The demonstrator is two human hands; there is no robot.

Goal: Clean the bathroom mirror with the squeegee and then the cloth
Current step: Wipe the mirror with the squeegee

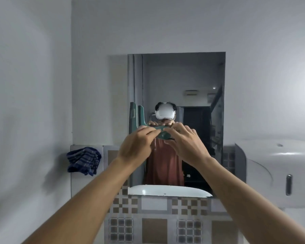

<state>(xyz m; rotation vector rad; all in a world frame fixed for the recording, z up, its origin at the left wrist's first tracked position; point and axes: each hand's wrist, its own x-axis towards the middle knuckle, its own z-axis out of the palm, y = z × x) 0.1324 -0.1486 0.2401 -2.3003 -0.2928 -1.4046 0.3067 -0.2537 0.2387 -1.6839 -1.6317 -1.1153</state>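
The green squeegee (163,133) is held up in front of the mirror (180,81), its handle running level between both hands and its blade (132,115) standing upright against the glass at the mirror's left edge. The left hand (136,144) has a clenched grip on the handle's blade-side half, fingers curled over the top. The right hand (185,143) grasps the handle's other end, thumb below and fingers over it; the two grips nearly touch at the handle's middle. Just beyond the grips, the glass shows the reflected hands and a person in a reddish shirt wearing a white headset.

Well down and left of the left grip, the blue checked cloth (84,161) hangs bunched on the wall beside the mirror, untouched. Far right of the right grip sits a white dispenser (278,173). Below the grips, patterned tiles (155,224) run under the mirror's bottom edge.
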